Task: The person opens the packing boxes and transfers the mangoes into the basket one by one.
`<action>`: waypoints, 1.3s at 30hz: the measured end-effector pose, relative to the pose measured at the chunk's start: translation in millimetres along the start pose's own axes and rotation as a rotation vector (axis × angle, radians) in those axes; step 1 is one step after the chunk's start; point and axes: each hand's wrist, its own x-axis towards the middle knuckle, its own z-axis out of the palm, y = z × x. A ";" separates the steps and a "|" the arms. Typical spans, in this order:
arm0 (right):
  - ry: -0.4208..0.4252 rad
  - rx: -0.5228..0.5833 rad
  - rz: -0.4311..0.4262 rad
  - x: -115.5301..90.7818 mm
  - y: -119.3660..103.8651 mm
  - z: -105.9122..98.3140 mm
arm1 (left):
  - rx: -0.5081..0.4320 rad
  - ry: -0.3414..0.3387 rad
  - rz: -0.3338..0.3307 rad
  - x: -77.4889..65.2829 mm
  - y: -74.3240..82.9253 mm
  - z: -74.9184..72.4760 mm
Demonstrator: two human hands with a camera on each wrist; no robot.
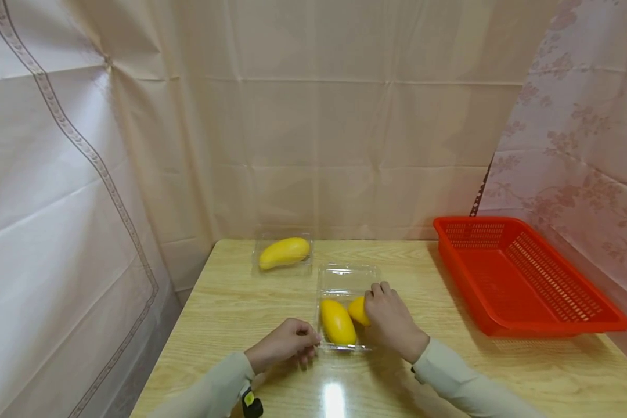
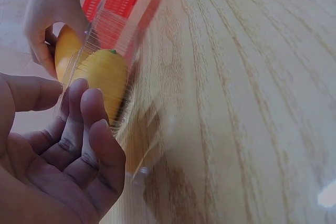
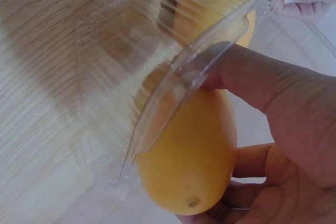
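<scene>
Pinching the near left corner of an open clear box [image 1: 345, 347] between thumb and fingertip of the left hand [image 1: 287, 342], holding the other fingers loosely bent below
Gripping a yellow mango [image 1: 358, 311] with the right hand [image 1: 392, 318], wrapping thumb and fingers round opposite sides, opening only as wide as the fruit
Finding this mango at the right side of the box, crossed by the clear rim in the right wrist view; being unable to tell whether touching the bottom
Seeing a second mango [image 1: 337, 323] lying in the left half, just beside the first, with a small green tip showing in both wrist views
Noting the lid [image 1: 348, 277] folded back, away from the hands
Wearing long pale sleeves [image 1: 462, 374] and a dark wristband [image 1: 252, 404] on the left
Farther out, spotting a third mango [image 1: 284, 253] in another clear box [image 1: 263, 239], near the far edge of the wood-grain table [image 1: 230, 313], well apart from the hands
Seeing a red basket [image 1: 493, 273] standing at the right
Beyond, observing cream cloth [image 1: 345, 128] hanging behind and pink floral cloth [image 1: 595, 128] to the right
</scene>
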 end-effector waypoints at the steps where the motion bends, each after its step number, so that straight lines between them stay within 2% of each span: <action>1: 0.013 0.007 -0.002 -0.2 1.0 -0.6 | 0.000 0.001 -0.002 0.5 -0.4 -0.3; 14: 0.048 0.152 0.038 -1.6 9.8 -6.4 | 0.005 0.007 0.003 -1.2 -0.3 1.2; 25: 0.030 0.182 0.036 -3.3 16.0 -7.5 | 0.017 0.006 0.001 -0.8 0.7 1.3; 39: 0.078 0.227 0.038 -2.4 21.0 -6.1 | 0.003 0.006 0.001 -2.0 1.4 1.4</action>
